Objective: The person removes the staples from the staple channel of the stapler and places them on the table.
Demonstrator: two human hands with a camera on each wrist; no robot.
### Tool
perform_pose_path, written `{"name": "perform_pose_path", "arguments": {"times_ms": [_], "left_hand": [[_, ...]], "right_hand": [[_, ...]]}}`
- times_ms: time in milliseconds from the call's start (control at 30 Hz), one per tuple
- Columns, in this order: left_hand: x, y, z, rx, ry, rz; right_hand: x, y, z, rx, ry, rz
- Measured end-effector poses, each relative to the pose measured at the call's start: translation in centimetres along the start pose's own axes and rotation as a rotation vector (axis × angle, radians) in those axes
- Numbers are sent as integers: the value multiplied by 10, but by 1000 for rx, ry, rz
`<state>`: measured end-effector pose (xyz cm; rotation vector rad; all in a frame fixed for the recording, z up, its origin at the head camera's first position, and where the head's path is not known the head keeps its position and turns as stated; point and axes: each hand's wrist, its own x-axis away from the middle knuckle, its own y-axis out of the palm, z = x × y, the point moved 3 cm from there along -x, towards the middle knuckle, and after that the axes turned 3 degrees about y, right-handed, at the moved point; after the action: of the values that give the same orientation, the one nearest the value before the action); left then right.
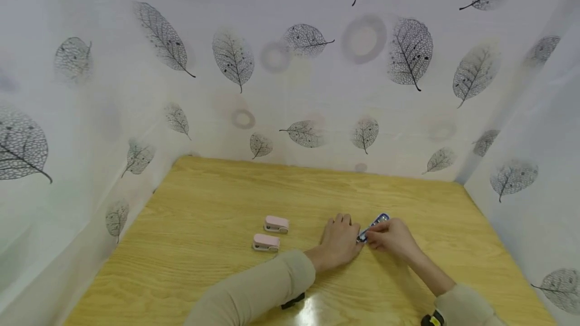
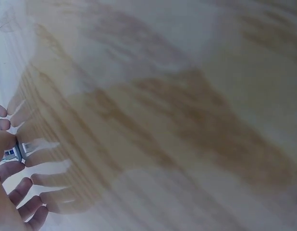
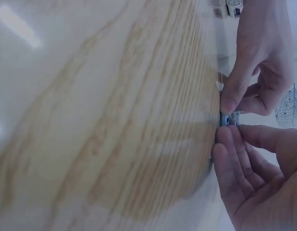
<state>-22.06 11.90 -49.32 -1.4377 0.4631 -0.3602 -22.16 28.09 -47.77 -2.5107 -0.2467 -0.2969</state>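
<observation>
A slim blue-and-silver stapler-like thing point(image 1: 378, 219), long and narrow with metal inside, lies slantwise between the two hands. Its near end is at the left thumb, low over the table. My left hand point(image 1: 340, 240) is palm down, thumb and bent forefinger pinching that end in the right wrist view. From the right, my right hand point(image 1: 394, 238) pinches the same thing between thumb and fingertips. In the left wrist view only a small metal piece point(image 2: 14, 153) of it shows among the fingertips. The fingers cover much of its middle.
Two small pink stapler-like things point(image 1: 276, 224) lie one behind the other, left of the left hand. The wood-grain table point(image 1: 217, 190) is glossy and reflects the hands. A pale leaf-patterned sheet point(image 1: 290, 84) encloses its back and sides.
</observation>
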Motion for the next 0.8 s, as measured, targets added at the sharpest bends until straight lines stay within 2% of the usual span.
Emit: {"name": "perform_pose_path", "arguments": {"times_ms": [200, 467, 800], "left_hand": [[0, 2, -1, -1, -1, -5], [3, 1, -4, 13, -13, -19], [2, 3, -3, 14, 1, 17]], "right_hand": [[-2, 1, 1, -15, 34, -5], [-1, -1, 1, -103, 34, -94], [18, -38, 9, -155, 94, -110]]}}
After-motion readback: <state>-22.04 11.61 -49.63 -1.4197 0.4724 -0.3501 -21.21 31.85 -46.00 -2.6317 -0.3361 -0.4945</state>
